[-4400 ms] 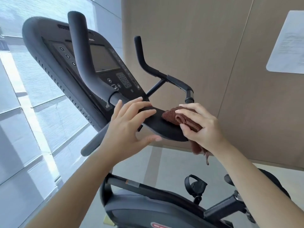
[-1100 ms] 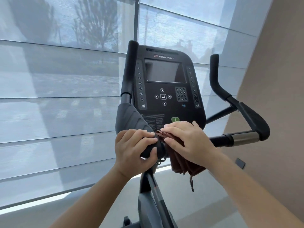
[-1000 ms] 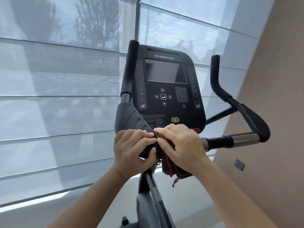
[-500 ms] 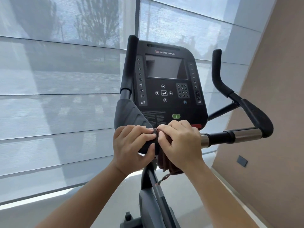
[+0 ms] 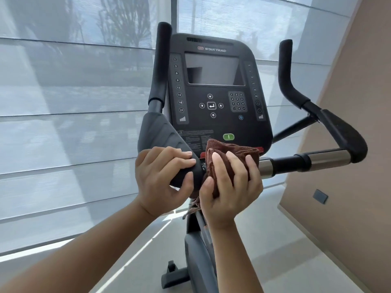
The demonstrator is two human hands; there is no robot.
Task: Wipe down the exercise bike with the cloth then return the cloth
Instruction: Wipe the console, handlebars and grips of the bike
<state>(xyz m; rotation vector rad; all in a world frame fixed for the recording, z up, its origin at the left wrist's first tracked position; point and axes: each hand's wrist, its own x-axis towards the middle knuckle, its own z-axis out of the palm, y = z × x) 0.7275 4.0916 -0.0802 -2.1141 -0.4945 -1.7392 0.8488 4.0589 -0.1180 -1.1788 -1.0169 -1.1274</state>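
The black exercise bike (image 5: 218,87) faces me, its console with a dark screen in the middle and upright handle grips on both sides. My left hand (image 5: 163,176) is wrapped around the end of the left arm pad (image 5: 156,134). Right beside it, my right hand (image 5: 228,187) holds a brown cloth (image 5: 230,149) pressed around the handlebar's centre, just below the console. The cloth's upper edge stands above my fingers and a frayed corner hangs below my palm. The bar under the cloth is hidden.
The right handlebar (image 5: 317,159) with a chrome section and a padded arm rest (image 5: 342,134) reaches toward a tan wall (image 5: 349,102) on the right. Shaded windows (image 5: 74,102) fill the left and back. The bike's post and base (image 5: 196,261) stand on a pale floor.
Since a second ago my right hand has turned palm-up around the bar, so the cloth now shows above my fingers. My left hand has kept its grip on the arm pad.
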